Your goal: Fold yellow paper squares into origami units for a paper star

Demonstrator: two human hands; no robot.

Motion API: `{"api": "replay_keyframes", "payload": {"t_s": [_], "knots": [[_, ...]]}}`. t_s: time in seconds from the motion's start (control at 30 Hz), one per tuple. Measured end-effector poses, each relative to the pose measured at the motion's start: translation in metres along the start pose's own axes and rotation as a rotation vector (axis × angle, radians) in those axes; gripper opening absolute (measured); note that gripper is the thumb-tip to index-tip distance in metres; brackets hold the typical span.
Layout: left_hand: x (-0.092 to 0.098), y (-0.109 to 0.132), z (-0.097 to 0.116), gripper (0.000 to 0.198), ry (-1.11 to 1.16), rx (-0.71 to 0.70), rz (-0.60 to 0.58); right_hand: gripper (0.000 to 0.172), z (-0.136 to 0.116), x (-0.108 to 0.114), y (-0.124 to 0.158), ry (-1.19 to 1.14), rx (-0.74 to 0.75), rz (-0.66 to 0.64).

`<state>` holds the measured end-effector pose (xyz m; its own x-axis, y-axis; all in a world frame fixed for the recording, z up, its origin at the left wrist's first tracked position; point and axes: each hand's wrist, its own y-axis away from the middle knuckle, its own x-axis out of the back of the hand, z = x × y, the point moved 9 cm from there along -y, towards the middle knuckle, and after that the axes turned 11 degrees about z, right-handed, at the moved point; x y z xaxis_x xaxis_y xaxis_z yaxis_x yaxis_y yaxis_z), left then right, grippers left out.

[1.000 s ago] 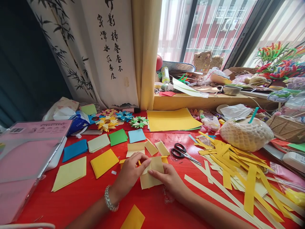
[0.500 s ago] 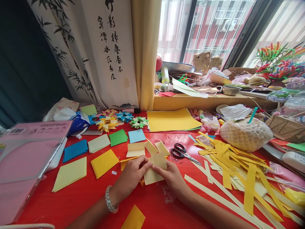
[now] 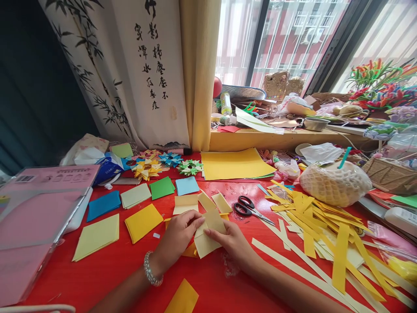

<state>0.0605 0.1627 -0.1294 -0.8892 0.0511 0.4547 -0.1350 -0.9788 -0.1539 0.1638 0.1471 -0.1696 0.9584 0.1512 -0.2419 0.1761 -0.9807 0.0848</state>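
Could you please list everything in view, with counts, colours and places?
Creased sheet: one, pale yellow, held at centre
Creased pieces: three, cream, beyond it
Loose sheet: one, yellow, bottom centre
Scissors: one pair, black-handled, right of centre
Paper stacks: six, mixed colours, left of centre
Star rings: several, multicoloured, behind stacks
Large sheets: several, top yellow, back centre
Strips: many, yellow and cream, right
Netted object: one, beige, right
Folder: one, pink, left
Table: one, red, beneath
Curtains: several, dark, white, yellow, back left
Windowsill clutter: many, mixed colours, back right
Left hand, right hand: one each, holding creased sheet
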Motion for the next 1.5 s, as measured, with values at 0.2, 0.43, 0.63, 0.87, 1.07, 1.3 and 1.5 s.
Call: {"api": "replay_keyframes", "payload": {"t_s": [0.2, 0.43, 0.63, 0.87, 1.07, 1.3, 1.5], "knots": [[-0.004, -0.004, -0.017, 0.030, 0.079, 0.119, -0.051, 0.032, -0.007, 0.014, -0.002, 0.042, 0.110, 0.125], [-0.008, -0.005, -0.025, 0.033, 0.170, 0.183, -0.091, 0.029, -0.015, 0.018, 0.000, 0.262, 0.256, 0.164], [-0.008, -0.004, -0.021, 0.032, 0.212, 0.225, -0.115, 0.029, -0.027, 0.010, 0.003, 0.399, 0.393, 0.129], [-0.009, -0.001, -0.019, 0.030, 0.255, 0.263, -0.147, 0.033, -0.029, 0.009, 0.004, 0.435, 0.409, 0.127], [-0.009, 0.000, -0.017, 0.036, 0.266, 0.248, -0.133, 0.033, -0.026, 0.008, 0.004, 0.468, 0.419, 0.130], [-0.006, -0.005, -0.019, 0.040, 0.071, 0.145, -0.091, 0.030, -0.027, 0.006, 0.004, 0.467, 0.390, 0.108], [0.000, -0.004, 0.006, 0.031, -0.264, -0.177, 0.002, 0.021, -0.024, 0.005, 0.003, 0.224, 0.238, 0.076]]}}
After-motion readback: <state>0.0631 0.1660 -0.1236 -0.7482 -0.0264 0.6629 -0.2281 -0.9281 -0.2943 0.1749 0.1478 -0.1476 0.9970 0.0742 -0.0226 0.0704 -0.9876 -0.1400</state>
